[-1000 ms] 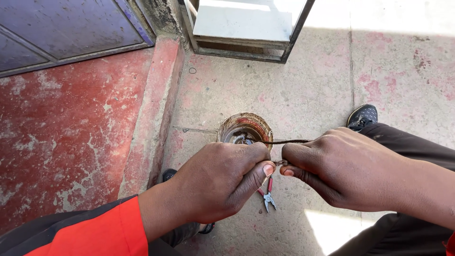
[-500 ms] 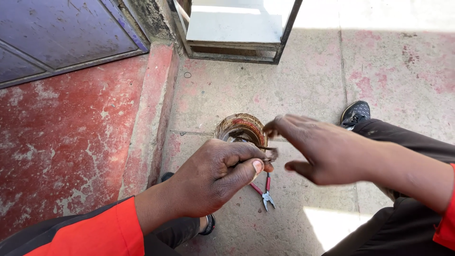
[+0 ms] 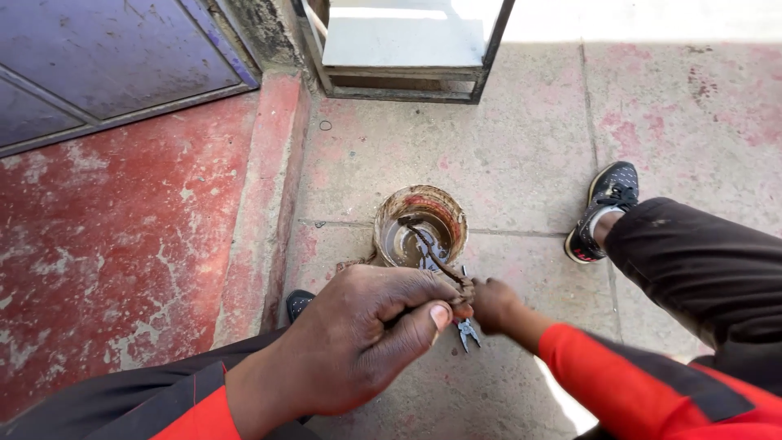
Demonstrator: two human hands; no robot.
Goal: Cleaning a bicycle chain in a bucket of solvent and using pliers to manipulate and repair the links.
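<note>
We sat over the concrete floor (image 3: 521,155), a round rusty tin (image 3: 419,224) before us. Our left hand (image 3: 366,342) pinched a thin dark wire (image 3: 432,253) that rose over the tin. Our right hand (image 3: 493,303) was closed near the pliers (image 3: 467,332); what it gripped we could not tell.

Outdoor doorstep: concrete pavement (image 3: 521,155), metal door (image 3: 106,57)

A metal-framed stand (image 3: 407,77) sits at the far edge of the concrete floor (image 3: 521,155). A red painted step (image 3: 114,244) runs along the floor's left edge, below a purple door (image 3: 106,57). A small ring (image 3: 325,125) lies near the stand.
</note>
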